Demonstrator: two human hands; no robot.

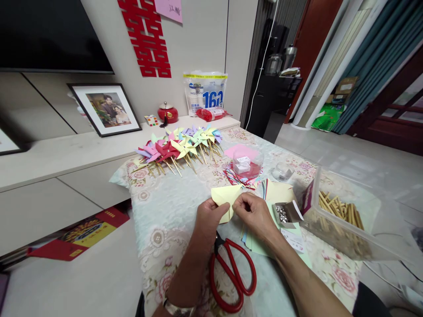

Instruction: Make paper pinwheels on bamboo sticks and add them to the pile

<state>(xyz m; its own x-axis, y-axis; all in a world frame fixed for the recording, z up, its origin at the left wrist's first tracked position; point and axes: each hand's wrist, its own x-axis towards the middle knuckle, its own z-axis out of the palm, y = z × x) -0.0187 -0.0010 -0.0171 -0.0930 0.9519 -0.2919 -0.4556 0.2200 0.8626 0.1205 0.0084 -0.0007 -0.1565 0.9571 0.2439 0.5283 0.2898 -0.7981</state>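
A pale yellow paper sheet (226,193) is held up over the table between my two hands. My left hand (210,215) grips its left side, the thumb lying across the front. At its right edge my right hand (253,210) pinches the paper, fingers curled; whether something small sits in the pinch cannot be seen. Red-handled scissors (233,270) lie just below, their blades partly hidden by my left hand. Beside my right wrist stands a small open box of shiny metal pins (282,214), on a stack of coloured paper sheets (280,192).
Several finished paper pinwheels (180,147) lie at the table's far left. A clear round container (248,160) stands on patterned paper behind my hands. At right, a plastic bin (340,231) holds many short wooden sticks (343,209). The floral tablecloth (155,207) covers the table.
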